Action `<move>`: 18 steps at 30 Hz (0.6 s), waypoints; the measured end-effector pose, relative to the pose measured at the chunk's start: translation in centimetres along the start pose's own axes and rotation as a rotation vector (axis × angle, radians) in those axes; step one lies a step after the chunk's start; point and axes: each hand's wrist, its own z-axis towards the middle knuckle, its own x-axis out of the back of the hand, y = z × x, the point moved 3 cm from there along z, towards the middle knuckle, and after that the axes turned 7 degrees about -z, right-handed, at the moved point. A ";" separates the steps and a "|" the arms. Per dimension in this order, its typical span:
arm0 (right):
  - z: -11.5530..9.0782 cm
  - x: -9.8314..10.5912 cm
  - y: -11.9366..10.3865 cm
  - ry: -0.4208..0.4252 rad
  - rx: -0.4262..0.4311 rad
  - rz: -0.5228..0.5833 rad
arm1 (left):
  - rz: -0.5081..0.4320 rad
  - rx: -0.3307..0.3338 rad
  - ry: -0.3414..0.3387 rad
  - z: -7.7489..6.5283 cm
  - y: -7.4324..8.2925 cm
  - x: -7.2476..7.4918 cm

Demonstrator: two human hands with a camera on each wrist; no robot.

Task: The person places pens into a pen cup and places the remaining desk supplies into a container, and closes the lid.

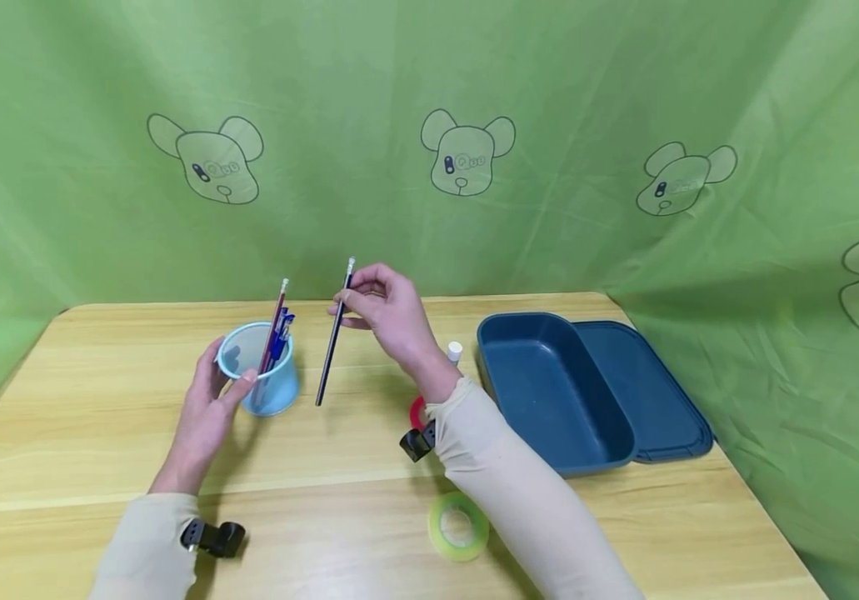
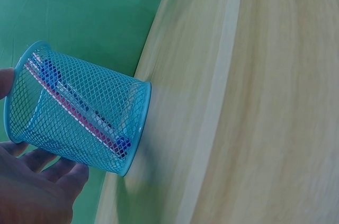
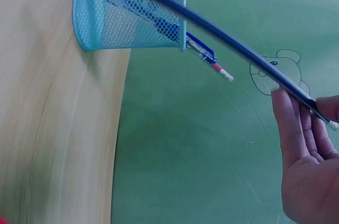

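Fingers and thumb of my left hand (image 1: 204,421) grip the sides of a light blue mesh pen holder (image 1: 279,392) standing on the table. Inside it lean blue pens (image 1: 277,342) and a red pencil (image 1: 279,302) with a white eraser. To the right of the holder, my right hand (image 1: 393,315) pinches a dark pencil (image 1: 332,346) near its white eraser end. This pencil hangs at a slant, its lower tip pointing down beside the holder. In the right wrist view, the dark pencil (image 3: 228,41) crosses in front of the mesh.
A dark blue box (image 1: 541,383) stands on the right, with a matching lid (image 1: 646,387) beside it. A yellow-green tape roll (image 1: 438,529) lies near the front. By the right wrist are a partly hidden red ring (image 1: 417,412) and a white-capped item (image 1: 455,352). Green curtains surround the table.
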 end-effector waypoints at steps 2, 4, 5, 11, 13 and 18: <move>0.1 -0.1 -0.2 0.010 0.009 0.004 | -0.005 0.000 -0.002 0.0 0.0 -0.1; 0.2 -0.1 -0.4 0.016 0.018 0.009 | -0.007 -0.003 -0.003 -0.1 0.1 -0.1; 0.2 -0.2 -0.5 0.018 0.022 0.010 | -0.011 -0.003 -0.003 -0.1 0.1 -0.1; 0.2 -0.3 -0.6 0.030 0.046 0.043 | 0.002 -0.003 -0.003 -0.3 0.1 -0.1; 0.3 -0.4 -0.6 0.040 0.065 0.057 | 0.017 -0.005 -0.003 -0.3 0.1 -0.1; 0.7 -0.7 -0.8 0.055 0.118 0.084 | 0.019 -0.005 -0.003 -0.3 0.0 -0.1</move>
